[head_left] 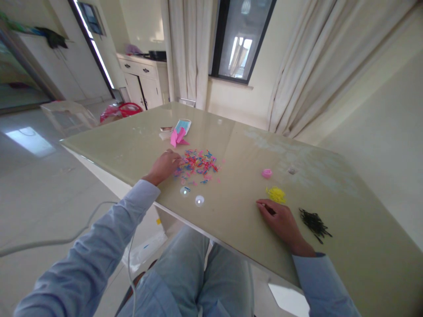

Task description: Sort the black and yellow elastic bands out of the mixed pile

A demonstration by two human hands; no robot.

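Note:
My left hand (165,166) lies at the left edge of a loose pile of small colourful pieces (200,162), red, blue and pink. Its fingers are bent together at the pieces; anything between them is too small to make out. My right hand (279,220) rests on the table with curled fingers, thumb and forefinger pinched; what they hold, if anything, cannot be seen. Just beyond its fingertips sits a small heap of yellow pieces (276,194). To its right is a heap of thin black pieces (314,223). Farther back stands a small pink item (267,173).
Two small round clear discs or reflections (199,201) show near the front edge of the glossy table (231,185). Behind the colourful pile lie pink paper-like pieces (178,138) and a blue face mask (183,125). A cable (59,241) hangs at the left.

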